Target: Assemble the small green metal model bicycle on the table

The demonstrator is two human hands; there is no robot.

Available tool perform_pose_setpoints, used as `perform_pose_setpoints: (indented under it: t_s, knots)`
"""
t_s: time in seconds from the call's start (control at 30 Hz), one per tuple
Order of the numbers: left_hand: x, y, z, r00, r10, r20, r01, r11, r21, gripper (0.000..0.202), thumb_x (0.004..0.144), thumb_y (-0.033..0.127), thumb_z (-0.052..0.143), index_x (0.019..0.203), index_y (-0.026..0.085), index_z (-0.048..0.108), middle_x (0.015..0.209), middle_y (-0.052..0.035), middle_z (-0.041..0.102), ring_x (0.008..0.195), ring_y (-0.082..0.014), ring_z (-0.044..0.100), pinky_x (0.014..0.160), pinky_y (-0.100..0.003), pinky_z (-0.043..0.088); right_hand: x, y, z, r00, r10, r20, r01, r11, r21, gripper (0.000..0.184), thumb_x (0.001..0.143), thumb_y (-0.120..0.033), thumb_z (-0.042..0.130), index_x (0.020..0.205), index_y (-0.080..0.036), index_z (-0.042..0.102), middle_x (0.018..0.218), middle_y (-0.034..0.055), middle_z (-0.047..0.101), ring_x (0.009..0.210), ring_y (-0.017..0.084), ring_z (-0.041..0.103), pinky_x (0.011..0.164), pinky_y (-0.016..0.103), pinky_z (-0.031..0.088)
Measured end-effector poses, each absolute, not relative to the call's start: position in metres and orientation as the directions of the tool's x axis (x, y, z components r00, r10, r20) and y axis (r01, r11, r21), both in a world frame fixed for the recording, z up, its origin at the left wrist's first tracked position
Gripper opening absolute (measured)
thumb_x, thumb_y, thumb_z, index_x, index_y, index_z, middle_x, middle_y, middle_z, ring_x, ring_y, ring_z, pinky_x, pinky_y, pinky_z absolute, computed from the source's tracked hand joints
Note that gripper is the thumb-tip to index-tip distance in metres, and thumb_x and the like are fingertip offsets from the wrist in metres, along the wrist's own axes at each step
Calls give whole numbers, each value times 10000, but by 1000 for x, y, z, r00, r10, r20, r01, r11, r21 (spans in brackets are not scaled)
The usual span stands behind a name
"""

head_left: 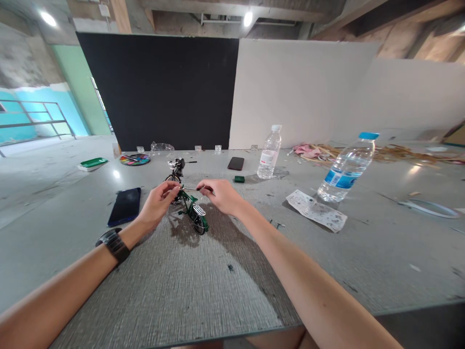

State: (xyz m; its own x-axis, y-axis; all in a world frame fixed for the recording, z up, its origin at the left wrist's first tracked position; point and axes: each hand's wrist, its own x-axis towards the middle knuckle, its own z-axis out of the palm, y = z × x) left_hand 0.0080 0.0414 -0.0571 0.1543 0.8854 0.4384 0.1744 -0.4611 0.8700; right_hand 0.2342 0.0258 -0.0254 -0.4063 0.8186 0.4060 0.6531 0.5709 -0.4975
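Note:
A small green model bicycle (194, 213) stands upright on the grey table (203, 281), with its front wheel and black handlebars (177, 167) pointing away from me. My left hand (159, 201) is closed on the bicycle's front part near the frame. My right hand (220, 194) pinches a thin metal tool (191, 189) whose tip reaches toward the left hand above the frame. A black watch (113, 244) sits on my left wrist.
A dark phone (125, 206) lies left of the bicycle, another phone (236, 163) farther back. Two plastic water bottles (269, 151) (347, 168) stand to the right, a printed paper sheet (316, 210) beside the nearer. A colourful disc (135, 159), a green tray (93, 163) and wood scraps (327, 152) lie at the back.

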Motion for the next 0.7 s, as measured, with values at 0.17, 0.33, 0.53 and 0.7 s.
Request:
perform_pose_setpoints:
  t_s: [0.17, 0.33, 0.53, 0.7]
  knots:
    - [8, 41, -57, 157, 893, 421, 161, -444, 881, 274, 894, 415, 621, 1026, 175, 639, 989, -46, 672, 881, -163, 604, 824, -310, 467, 232, 29, -28, -402, 796, 453, 623, 600, -501, 258, 991, -256, 469, 1090, -253, 707, 1049, 45, 735, 881, 189, 642, 754, 311, 436]
    - [9, 40, -56, 151, 895, 419, 187, -442, 877, 282, 892, 416, 618, 1030, 171, 647, 1003, -54, 680, 889, -172, 603, 819, -311, 470, 227, 32, -30, -386, 781, 491, 637, 611, -471, 174, 955, -249, 574, 1045, -238, 723, 1025, 56, 716, 899, 186, 633, 785, 306, 444]
    - [9, 40, -56, 156, 892, 424, 196, -449, 872, 307, 891, 436, 614, 1035, 167, 648, 1009, -55, 681, 899, -180, 601, 833, -323, 463, 227, 35, -34, -342, 797, 497, 643, 584, -495, 148, 957, -220, 586, 999, -218, 728, 992, 57, 724, 873, 180, 638, 756, 294, 439]
    - [9, 39, -56, 157, 889, 431, 183, -455, 871, 290, 893, 421, 614, 1026, 166, 646, 993, -54, 679, 898, -177, 600, 845, -326, 459, 230, 35, -36, -332, 786, 521, 629, 596, -499, 131, 942, -211, 611, 995, -222, 730, 973, 55, 726, 868, 183, 640, 764, 307, 447]
